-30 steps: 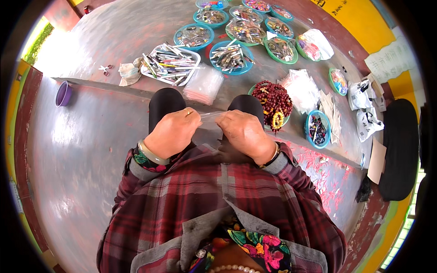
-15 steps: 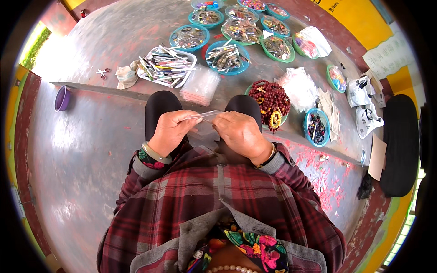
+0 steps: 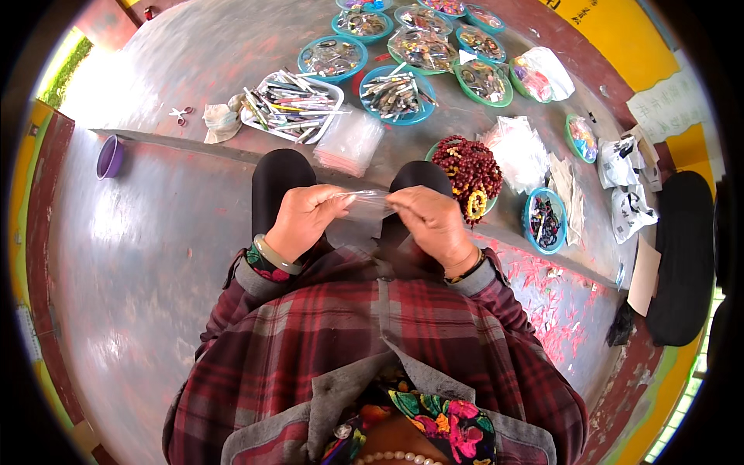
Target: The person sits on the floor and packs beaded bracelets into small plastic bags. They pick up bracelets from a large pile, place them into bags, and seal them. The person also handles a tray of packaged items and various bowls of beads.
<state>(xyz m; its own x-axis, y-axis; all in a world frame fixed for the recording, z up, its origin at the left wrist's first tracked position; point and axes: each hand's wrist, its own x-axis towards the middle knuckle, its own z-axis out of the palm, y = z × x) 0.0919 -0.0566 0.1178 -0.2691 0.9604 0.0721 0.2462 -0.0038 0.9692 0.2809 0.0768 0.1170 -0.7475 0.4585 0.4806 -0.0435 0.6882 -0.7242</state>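
Above my lap I hold a small clear plastic bag (image 3: 366, 203) stretched between both hands. My left hand (image 3: 301, 221) pinches its left edge between thumb and fingers. My right hand (image 3: 431, 226) is closed on its right edge, with the fingertips at the top. I make out no contents in the bag. Past my knees lies a stack of clear plastic bags (image 3: 350, 143) on the raised step. A white tray (image 3: 338, 97) heaped with pens stands behind that stack. Dark red bead bracelets (image 3: 466, 167), with a yellow one among them, are piled to the right of my right knee.
A blue basin (image 3: 425, 115) of pens and several basins of small goods fill the far step. Scissors (image 3: 180, 115) and a cloth bundle (image 3: 222, 122) lie left of the tray. A blue basket (image 3: 545, 220) is at right, a purple basin (image 3: 110, 157) at left.
My hands have moved slightly apart, and more of the clear bag shows spread between them. The whole view has shifted a little, so the surroundings sit further right and, mostly, slightly lower.
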